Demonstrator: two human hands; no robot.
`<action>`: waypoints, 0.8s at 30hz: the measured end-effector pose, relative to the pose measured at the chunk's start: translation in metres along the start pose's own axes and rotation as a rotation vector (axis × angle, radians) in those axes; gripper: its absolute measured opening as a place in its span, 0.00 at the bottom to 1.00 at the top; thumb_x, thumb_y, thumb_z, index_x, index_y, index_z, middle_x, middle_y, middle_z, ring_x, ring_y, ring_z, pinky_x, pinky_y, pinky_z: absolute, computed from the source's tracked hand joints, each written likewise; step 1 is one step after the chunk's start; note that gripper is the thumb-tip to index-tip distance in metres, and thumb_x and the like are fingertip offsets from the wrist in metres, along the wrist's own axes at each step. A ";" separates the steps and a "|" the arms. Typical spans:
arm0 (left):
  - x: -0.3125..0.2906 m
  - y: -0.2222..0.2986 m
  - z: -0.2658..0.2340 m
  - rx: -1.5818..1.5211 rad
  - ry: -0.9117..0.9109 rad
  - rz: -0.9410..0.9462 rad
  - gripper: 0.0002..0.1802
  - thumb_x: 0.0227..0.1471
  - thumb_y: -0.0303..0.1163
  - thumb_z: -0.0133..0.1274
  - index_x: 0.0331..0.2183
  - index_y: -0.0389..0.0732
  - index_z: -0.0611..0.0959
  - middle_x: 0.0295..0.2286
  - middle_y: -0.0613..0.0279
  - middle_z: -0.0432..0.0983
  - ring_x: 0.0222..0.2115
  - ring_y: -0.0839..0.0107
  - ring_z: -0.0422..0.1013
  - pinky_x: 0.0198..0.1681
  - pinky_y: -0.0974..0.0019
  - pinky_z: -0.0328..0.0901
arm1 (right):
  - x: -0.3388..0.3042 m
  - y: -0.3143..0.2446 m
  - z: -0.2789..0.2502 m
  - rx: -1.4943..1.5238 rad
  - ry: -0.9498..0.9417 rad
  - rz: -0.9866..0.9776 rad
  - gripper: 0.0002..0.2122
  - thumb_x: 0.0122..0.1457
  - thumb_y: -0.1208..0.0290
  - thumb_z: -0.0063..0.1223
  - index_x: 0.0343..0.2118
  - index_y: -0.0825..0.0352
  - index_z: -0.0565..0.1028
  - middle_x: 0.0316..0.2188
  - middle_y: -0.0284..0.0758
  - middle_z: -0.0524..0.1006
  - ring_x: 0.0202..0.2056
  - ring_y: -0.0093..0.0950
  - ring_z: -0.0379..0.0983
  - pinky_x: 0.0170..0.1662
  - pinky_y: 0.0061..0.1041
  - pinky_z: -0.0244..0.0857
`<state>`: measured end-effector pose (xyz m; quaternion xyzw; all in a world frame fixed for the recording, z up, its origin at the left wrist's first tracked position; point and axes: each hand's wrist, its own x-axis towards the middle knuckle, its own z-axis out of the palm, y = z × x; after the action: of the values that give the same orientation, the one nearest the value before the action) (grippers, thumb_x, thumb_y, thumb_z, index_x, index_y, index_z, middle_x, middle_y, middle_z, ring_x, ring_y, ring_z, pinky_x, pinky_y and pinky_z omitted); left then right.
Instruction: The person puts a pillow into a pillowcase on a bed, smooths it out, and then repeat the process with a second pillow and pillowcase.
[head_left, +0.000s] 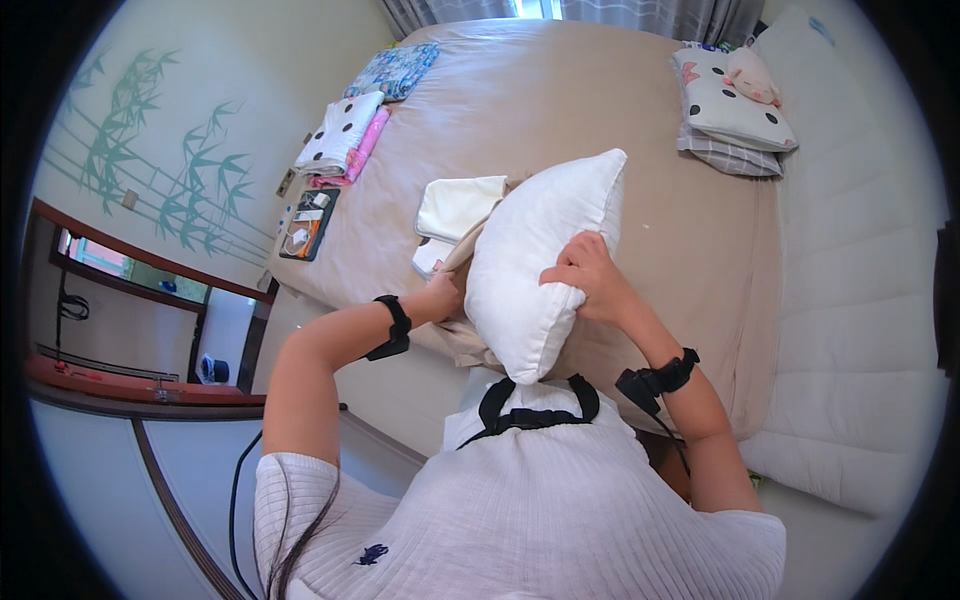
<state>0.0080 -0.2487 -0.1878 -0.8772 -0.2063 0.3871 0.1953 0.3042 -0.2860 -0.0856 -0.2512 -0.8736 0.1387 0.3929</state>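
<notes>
A plump white pillow (535, 250) is held up slantwise before my body, over the near edge of the bed. My right hand (592, 278) grips its right side, fingers bent into the cover. At the pillow's left, my left hand (440, 297) is closed on a beige cloth (463, 252), which looks like a pillowcase and lies partly behind the pillow. Most of that cloth is hidden. Just past my left hand, a folded cream cloth (460, 207) rests on the bed, with a white patterned piece (431, 255) beside it.
Beige sheeting covers the bed (560, 100). At its right lie stacked pillows (735, 105) with a pink plush toy (752, 78). Along the left are a blue patterned folded cloth (393, 71), a spotted folded quilt (340, 133) and a dark tray (308, 225) of small items. A padded white panel (840, 250) borders the right side.
</notes>
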 end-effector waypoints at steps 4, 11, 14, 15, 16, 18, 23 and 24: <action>-0.010 -0.015 -0.024 -0.329 -0.146 0.023 0.19 0.38 0.45 0.46 0.33 0.47 0.77 0.31 0.66 0.72 0.36 0.69 0.66 0.47 0.61 0.51 | -0.006 -0.005 -0.003 0.017 0.006 0.084 0.16 0.29 0.79 0.54 0.27 0.57 0.73 0.26 0.30 0.64 0.35 0.32 0.59 0.44 0.29 0.49; -0.051 -0.028 -0.059 -0.573 0.444 0.239 0.11 0.32 0.40 0.49 0.16 0.42 0.76 0.18 0.61 0.71 0.25 0.66 0.67 0.39 0.64 0.56 | -0.004 0.003 -0.002 -0.018 0.076 0.124 0.18 0.29 0.80 0.54 0.30 0.58 0.72 0.28 0.31 0.65 0.37 0.33 0.59 0.43 0.28 0.49; -0.063 -0.022 -0.087 -0.712 0.621 0.212 0.09 0.32 0.37 0.50 0.15 0.41 0.74 0.18 0.60 0.69 0.26 0.64 0.66 0.39 0.64 0.57 | 0.007 0.013 0.003 -0.168 0.187 0.184 0.18 0.32 0.79 0.52 0.32 0.60 0.69 0.29 0.32 0.65 0.37 0.33 0.59 0.43 0.28 0.49; -0.070 -0.019 -0.100 -0.763 0.672 0.179 0.08 0.32 0.36 0.50 0.15 0.41 0.74 0.18 0.60 0.69 0.26 0.64 0.66 0.39 0.64 0.57 | 0.009 0.018 0.008 -0.221 0.172 0.206 0.19 0.32 0.78 0.52 0.34 0.61 0.69 0.29 0.33 0.65 0.38 0.33 0.60 0.43 0.29 0.49; -0.075 -0.023 -0.114 -0.840 0.670 0.158 0.06 0.34 0.32 0.50 0.19 0.40 0.73 0.21 0.59 0.67 0.28 0.61 0.64 0.40 0.63 0.56 | 0.010 0.025 0.015 -0.272 0.153 0.226 0.19 0.33 0.78 0.51 0.35 0.62 0.68 0.30 0.33 0.66 0.38 0.34 0.60 0.43 0.29 0.49; -0.078 -0.028 -0.133 -0.916 0.829 0.035 0.07 0.36 0.32 0.49 0.19 0.39 0.72 0.20 0.58 0.66 0.27 0.61 0.64 0.37 0.63 0.57 | 0.020 0.036 0.027 -0.351 0.113 0.261 0.19 0.35 0.77 0.51 0.37 0.63 0.67 0.32 0.34 0.66 0.39 0.34 0.60 0.42 0.29 0.49; -0.105 -0.037 -0.120 -1.022 0.923 -0.163 0.05 0.39 0.28 0.47 0.22 0.38 0.70 0.22 0.56 0.65 0.28 0.59 0.62 0.35 0.62 0.57 | 0.067 0.020 0.016 0.044 -0.130 0.105 0.24 0.38 0.71 0.53 0.43 0.63 0.64 0.41 0.38 0.65 0.45 0.36 0.58 0.46 0.32 0.49; -0.115 -0.038 -0.110 -1.056 0.890 -0.210 0.05 0.39 0.28 0.47 0.22 0.38 0.70 0.22 0.56 0.65 0.28 0.59 0.62 0.35 0.62 0.56 | 0.073 0.009 0.011 0.126 -0.190 0.061 0.26 0.37 0.70 0.54 0.45 0.62 0.63 0.43 0.39 0.63 0.47 0.36 0.56 0.48 0.34 0.47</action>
<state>0.0125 -0.2962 -0.0316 -0.9053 -0.3512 -0.1819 -0.1551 0.2571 -0.2390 -0.0516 -0.2384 -0.8884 0.2283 0.3190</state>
